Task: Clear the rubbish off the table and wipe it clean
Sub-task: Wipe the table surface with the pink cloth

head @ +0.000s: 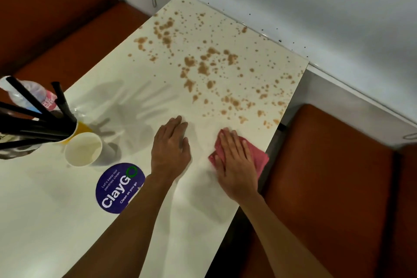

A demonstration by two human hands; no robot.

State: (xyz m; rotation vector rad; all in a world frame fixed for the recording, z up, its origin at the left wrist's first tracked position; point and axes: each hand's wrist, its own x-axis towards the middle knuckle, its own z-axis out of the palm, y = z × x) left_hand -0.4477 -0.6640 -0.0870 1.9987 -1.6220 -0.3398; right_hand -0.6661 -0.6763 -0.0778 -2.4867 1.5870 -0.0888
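Both forearms reach in low: right hand (234, 165) flat, fingers spread, pressing a pink cloth (256, 156) onto the cream counter (56, 221) by its right edge. Left hand (170, 146) lies open, palm down, holding nothing. Brown spill spots (203, 65) cover the far half. Left: round purple sticker (119, 187), white paper cup (83, 149), yellow cup (77, 130) bristling with black straws (29, 115).

This is a shared pantry or canteen booth, as shown by the cream table (158, 221) set against a white wall (316, 2) between orange padded bench seats (327, 176), and by the round purple sticker (119, 187) reading "Let's keep our pantries clean, ClayGo, Clean as you go".
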